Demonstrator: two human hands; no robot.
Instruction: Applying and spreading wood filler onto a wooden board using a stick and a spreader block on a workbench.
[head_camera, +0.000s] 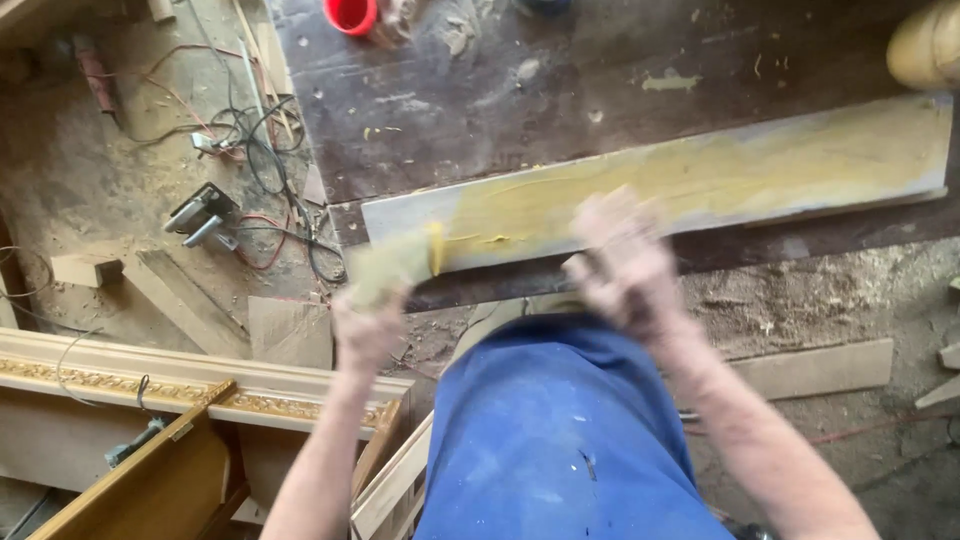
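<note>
Two bare hands work at the near edge of a long board, and both are blurred by motion. At about eight o'clock from the picture's middle, the left hand (368, 325) is closed around a yellowish-smeared spreader or pad (392, 262), whose upper tip touches the board's near left end. At about four o'clock from the middle, the right hand (625, 265) lies over the board's lower edge with fingers curled; I cannot tell whether it grips anything. Just beyond the hands, the board (700, 175) lies flat across the dark workbench (480, 100), running from nine o'clock up toward two o'clock. Judging by the colour, most of its face already carries a yellow coat of glue or filler (760, 165), thickest in the middle, while the bare grey strip at the left end and some thin patches along the edges look left to cover. Farther off, at twelve o'clock, a red cup (351, 14) stands at the bench's far edge. The room is a dusty woodshop: sawdust on the floor, tangled cables (255, 140) and a small metal tool (200, 215) at ten o'clock, gilded moulding (120, 375) at eight o'clock, offcuts at four.
</note>
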